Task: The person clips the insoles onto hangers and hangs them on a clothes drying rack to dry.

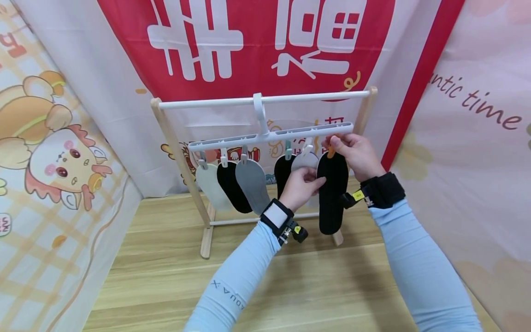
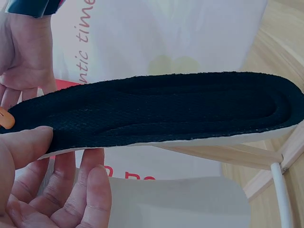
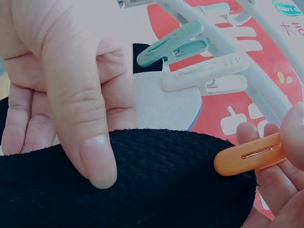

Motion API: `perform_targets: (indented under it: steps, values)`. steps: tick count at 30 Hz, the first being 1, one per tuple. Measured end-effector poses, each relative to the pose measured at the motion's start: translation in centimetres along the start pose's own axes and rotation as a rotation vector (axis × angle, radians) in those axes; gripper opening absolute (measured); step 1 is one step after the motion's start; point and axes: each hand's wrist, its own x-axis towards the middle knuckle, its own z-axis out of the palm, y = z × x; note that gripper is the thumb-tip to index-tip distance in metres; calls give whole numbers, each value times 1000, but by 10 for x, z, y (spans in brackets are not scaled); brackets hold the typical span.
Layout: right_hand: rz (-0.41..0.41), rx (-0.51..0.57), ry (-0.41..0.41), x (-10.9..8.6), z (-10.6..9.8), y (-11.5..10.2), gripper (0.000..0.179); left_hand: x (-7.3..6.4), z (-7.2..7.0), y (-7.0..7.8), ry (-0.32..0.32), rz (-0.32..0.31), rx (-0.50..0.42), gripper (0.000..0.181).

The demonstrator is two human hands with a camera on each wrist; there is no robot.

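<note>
A black insole (image 1: 333, 198) hangs at the right end of a white clip hanger (image 1: 269, 136). My left hand (image 1: 300, 186) pinches its side edge, thumb across the dark face and fingers behind, as the left wrist view shows. At the insole's top, my right hand (image 1: 361, 154) pinches the tail of an orange clip (image 3: 249, 154), whose nose overlaps the insole's edge. Beside it, a pale grey insole (image 3: 166, 99) hangs from a white clip (image 3: 204, 73). A green clip (image 3: 173, 45) holds another black insole (image 1: 284, 173), partly hidden by my left hand.
The hanger hooks over the white top bar (image 1: 207, 102) of a wooden-legged rack (image 1: 178, 157). On its left half hang a cream insole (image 1: 212, 186), a black insole (image 1: 232, 189) and a grey insole (image 1: 253, 184). The rack stands on a wood-grain table (image 1: 166, 286), with printed cloths (image 1: 477, 184) around.
</note>
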Motion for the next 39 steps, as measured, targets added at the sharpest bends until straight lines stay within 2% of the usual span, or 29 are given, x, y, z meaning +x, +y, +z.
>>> perform_targets:
  steps: [9, 16, 23, 30, 34, 39]
  values:
    - [-4, -38, -59, 0, -2, -2, 51, 3, 0, 0, 1, 23, 15, 11]
    - [4, -105, -73, -2, -1, 0, 50, 0, -3, -1, -14, -11, 36, 20]
    - [23, -132, -52, -3, -3, 5, 55, -5, -6, -9, -65, -51, 65, 33]
    - [35, -149, -28, -5, -8, 13, 57, -16, -11, -19, -92, -47, 141, 31]
    - [48, -153, -20, -7, -11, 16, 60, -24, -15, -21, -91, -7, 192, 31]
    - [61, -165, -16, -8, -11, 15, 66, -37, -25, -23, -74, 26, 201, 32]
